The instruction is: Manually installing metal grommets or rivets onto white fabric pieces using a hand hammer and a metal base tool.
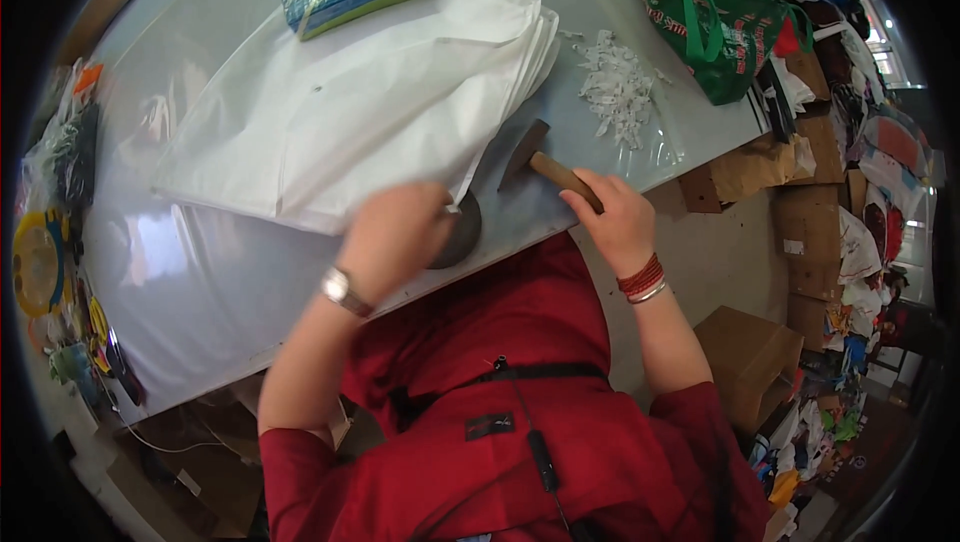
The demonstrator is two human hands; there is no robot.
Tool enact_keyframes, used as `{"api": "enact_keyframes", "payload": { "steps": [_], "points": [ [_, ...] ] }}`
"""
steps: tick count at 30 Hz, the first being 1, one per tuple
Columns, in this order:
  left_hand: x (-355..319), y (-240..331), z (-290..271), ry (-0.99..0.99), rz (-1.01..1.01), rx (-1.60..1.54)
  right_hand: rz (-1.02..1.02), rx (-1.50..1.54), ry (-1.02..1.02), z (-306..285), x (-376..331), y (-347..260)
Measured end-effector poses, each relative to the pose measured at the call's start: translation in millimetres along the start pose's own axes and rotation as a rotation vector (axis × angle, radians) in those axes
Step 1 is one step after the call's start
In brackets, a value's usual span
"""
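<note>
Both hands are engaged: the right hand point(618, 217) is clenched around a wooden-handled hammer point(545, 167) resting on the table point(200, 272), while the left hand point(395, 237), fingers curled, pins the white bag stack point(350, 102) over a dark round block point(460, 234); keeping fingers clear of the head seems advisable.

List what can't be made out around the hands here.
- Left hand: blurred in the head view; its fingers and any grip on the white sheets cannot be read.
- Dark round block: mostly hidden behind the left hand.
- Hammer: the handle's end is hidden inside the right hand.
- White scraps: too small to identify.
</note>
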State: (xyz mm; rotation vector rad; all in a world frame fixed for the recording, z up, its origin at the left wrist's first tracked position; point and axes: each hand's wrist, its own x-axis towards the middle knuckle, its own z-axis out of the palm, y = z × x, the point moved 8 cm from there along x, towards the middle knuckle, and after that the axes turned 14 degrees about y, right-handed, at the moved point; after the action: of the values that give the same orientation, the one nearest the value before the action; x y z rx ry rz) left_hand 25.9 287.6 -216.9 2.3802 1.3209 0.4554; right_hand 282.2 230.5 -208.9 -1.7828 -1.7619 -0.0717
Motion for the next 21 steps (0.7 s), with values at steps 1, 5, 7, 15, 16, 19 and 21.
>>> {"api": "enact_keyframes", "payload": {
  "steps": [1,5,7,15,16,19,21],
  "points": [
    [16,-19,-19,-0.018,-0.068,-0.256,-0.015,-0.003,-0.038,1,6,8],
    [86,-120,-115,0.223,-0.373,-0.456,-0.119,-0.113,0.081,-11,43,56],
    [102,-164,-136,0.363,-0.435,-0.368,-0.201,-0.114,0.045,5,61,54],
    [42,-80,-128,0.479,-0.049,-0.087,-0.095,0.2,0.095,11,104,-19],
    [30,-67,-136,0.485,0.014,-0.137,-0.061,0.294,0.102,5,116,-45],
    [14,-34,-149,0.272,0.122,0.138,-0.064,0.423,0.054,-19,127,-107],
    [-14,-1,-151,0.232,0.097,0.111,-0.12,0.456,-0.043,-55,98,-142]
  ]
}}
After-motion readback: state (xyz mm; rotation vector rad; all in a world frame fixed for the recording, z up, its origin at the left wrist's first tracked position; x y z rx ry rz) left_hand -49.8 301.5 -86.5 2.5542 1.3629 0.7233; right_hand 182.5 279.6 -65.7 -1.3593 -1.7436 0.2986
